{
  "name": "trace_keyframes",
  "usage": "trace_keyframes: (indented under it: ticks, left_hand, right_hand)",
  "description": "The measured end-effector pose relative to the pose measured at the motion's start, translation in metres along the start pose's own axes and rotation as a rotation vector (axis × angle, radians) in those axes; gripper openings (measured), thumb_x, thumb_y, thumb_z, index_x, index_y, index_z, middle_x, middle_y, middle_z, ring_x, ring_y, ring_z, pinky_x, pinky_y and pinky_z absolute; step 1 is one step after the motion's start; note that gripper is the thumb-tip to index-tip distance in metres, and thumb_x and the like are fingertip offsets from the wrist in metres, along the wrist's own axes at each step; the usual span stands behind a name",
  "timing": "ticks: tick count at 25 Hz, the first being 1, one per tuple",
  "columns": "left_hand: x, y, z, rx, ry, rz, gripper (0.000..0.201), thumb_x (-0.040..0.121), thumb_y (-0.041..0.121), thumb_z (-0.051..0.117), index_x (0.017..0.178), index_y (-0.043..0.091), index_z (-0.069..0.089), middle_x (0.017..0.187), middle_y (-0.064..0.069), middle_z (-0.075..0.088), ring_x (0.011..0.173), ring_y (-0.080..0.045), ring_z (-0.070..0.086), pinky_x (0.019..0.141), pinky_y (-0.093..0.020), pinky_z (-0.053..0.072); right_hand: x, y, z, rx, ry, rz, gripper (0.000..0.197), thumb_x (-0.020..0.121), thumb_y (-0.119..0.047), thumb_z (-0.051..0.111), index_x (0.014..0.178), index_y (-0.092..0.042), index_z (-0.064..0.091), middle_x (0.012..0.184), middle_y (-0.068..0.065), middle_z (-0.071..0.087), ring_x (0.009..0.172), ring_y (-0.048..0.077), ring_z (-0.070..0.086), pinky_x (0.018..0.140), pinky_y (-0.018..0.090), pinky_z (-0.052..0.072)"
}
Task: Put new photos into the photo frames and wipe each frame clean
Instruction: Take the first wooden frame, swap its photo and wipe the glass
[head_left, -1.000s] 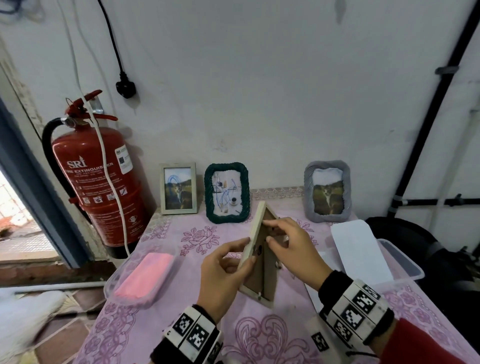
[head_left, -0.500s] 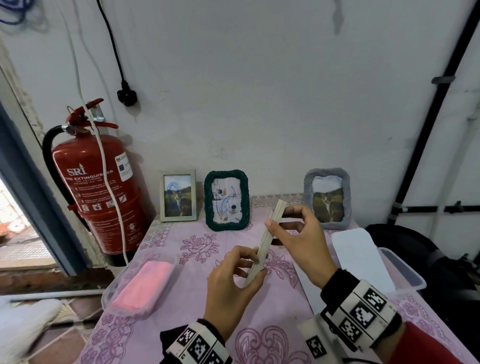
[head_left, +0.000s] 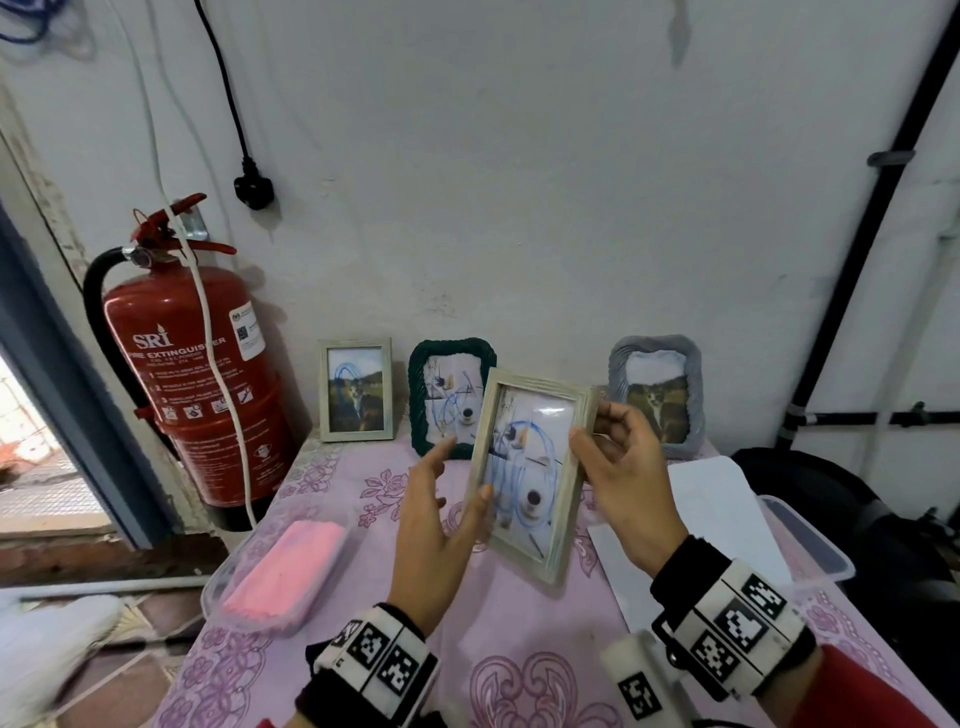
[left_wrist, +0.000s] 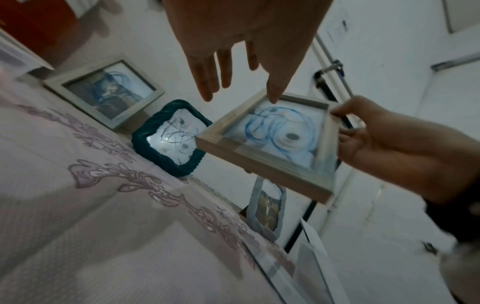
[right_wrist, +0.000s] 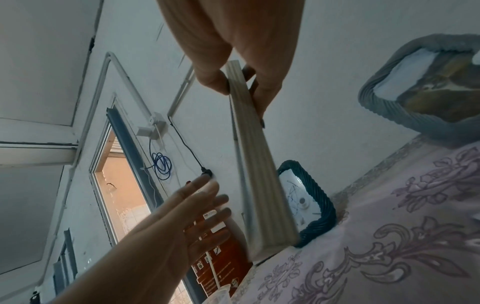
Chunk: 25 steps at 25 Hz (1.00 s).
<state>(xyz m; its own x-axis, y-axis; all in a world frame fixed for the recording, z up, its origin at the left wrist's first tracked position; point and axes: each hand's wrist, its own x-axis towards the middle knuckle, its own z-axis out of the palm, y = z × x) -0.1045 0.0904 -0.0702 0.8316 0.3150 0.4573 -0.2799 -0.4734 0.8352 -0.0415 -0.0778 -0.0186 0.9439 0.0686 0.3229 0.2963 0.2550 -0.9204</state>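
My right hand (head_left: 621, 480) alone pinches the wooden frame (head_left: 530, 470); left hand (head_left: 434, 512) released, thumb seemingly touching, so it may slip onto the worktop (head_left: 519, 623).

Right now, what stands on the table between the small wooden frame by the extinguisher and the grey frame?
The dark green rope-edged frame in the head view; the held wooden frame partly overlaps it.

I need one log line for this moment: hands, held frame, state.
right hand: pinches pale wooden photo frame by its edge | left hand: fingers straight, thumb touching frame | frame: off the table, front toward the person, blue scribbles on glass
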Motion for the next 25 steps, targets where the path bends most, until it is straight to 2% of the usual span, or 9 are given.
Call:
trace_keyframes:
  ticks: [3,5,7,10,14,19,21,23,25]
  left_hand:
    - [0.010,-0.002,-0.006,-0.161,-0.056,-0.137,0.059,0.085,0.036,0.060,0.135,0.043,0.029,0.122,0.019,0.050,0.114,-0.005,0.053,0.090,-0.027,0.047]
    - [0.011,0.000,-0.009,-0.295,-0.118,-0.178,0.055,0.087,0.031,0.058,0.133,0.044,0.030,0.113,0.006,0.062,0.098,-0.008,0.065,0.075,-0.024,0.055]
    - [0.009,0.003,-0.011,-0.404,-0.172,-0.215,0.051,0.089,0.022,0.057,0.131,0.040,0.034,0.101,-0.005,0.072,0.086,-0.017,0.071,0.066,-0.028,0.058]
    - [0.004,0.002,-0.010,-0.459,-0.193,-0.290,0.047,0.091,0.018,0.056,0.130,0.036,0.036,0.095,-0.008,0.074,0.082,-0.025,0.072,0.067,-0.037,0.060]
    - [0.000,-0.009,-0.009,-0.480,-0.125,-0.322,0.046,0.090,0.011,0.057,0.126,0.034,0.040,0.089,-0.009,0.075,0.073,-0.021,0.072,0.056,-0.030,0.057]
    - [-0.007,-0.029,-0.008,-0.414,-0.112,-0.368,0.049,0.090,0.009,0.057,0.132,0.027,0.038,0.090,-0.013,0.074,0.079,-0.028,0.072,0.068,-0.042,0.060]
    - [-0.009,-0.036,-0.007,-0.395,-0.120,-0.401,0.050,0.090,0.009,0.058,0.132,0.026,0.037,0.093,-0.015,0.073,0.080,-0.029,0.071,0.071,-0.046,0.059]
    - [-0.010,-0.041,-0.007,-0.383,-0.127,-0.417,0.050,0.089,0.008,0.059,0.131,0.025,0.037,0.094,-0.016,0.072,0.076,-0.024,0.072,0.066,-0.040,0.060]
    - [-0.011,-0.047,-0.007,-0.342,-0.133,-0.424,0.050,0.088,0.008,0.060,0.131,0.024,0.038,0.092,-0.014,0.072,0.071,-0.019,0.071,0.061,-0.032,0.060]
  right_hand:
    - [0.000,0.003,-0.003,0.040,-0.016,0.041,0.019,0.090,-0.004,0.055,0.103,-0.017,0.052,0.097,0.002,0.066,0.080,0.005,0.067,0.072,0.022,0.057]
    - [-0.002,0.008,-0.003,0.040,-0.031,0.082,0.018,0.091,-0.007,0.055,0.106,-0.016,0.054,0.100,0.006,0.067,0.084,0.014,0.067,0.076,0.031,0.056]
    - [-0.003,0.017,-0.002,0.029,-0.038,0.115,0.022,0.091,-0.009,0.054,0.113,-0.010,0.053,0.100,0.009,0.068,0.086,0.018,0.065,0.075,0.032,0.055]
    - [-0.004,0.030,0.000,0.031,-0.040,0.159,0.025,0.093,-0.011,0.053,0.117,-0.007,0.053,0.103,0.013,0.068,0.086,0.019,0.066,0.072,0.029,0.055]
    - [-0.005,0.047,-0.003,-0.045,-0.099,0.245,0.030,0.093,-0.015,0.053,0.123,-0.012,0.053,0.103,0.009,0.066,0.086,0.016,0.065,0.076,0.032,0.055]
    - [-0.011,0.068,-0.010,-0.275,-0.320,0.361,0.057,0.086,-0.001,0.060,0.135,-0.022,0.039,0.102,0.003,0.053,0.079,0.013,0.059,0.059,0.016,0.050]
    - [-0.014,0.075,-0.012,-0.338,-0.363,0.356,0.061,0.084,0.000,0.062,0.137,-0.020,0.038,0.099,0.000,0.052,0.078,0.011,0.058,0.063,0.019,0.052]
    - [-0.014,0.079,-0.014,-0.394,-0.370,0.349,0.062,0.082,-0.001,0.065,0.136,-0.019,0.039,0.096,-0.003,0.052,0.081,0.013,0.058,0.072,0.026,0.053]
    - [-0.014,0.081,-0.014,-0.464,-0.385,0.333,0.063,0.080,-0.002,0.068,0.135,-0.016,0.040,0.092,-0.006,0.050,0.079,0.010,0.055,0.072,0.025,0.051]
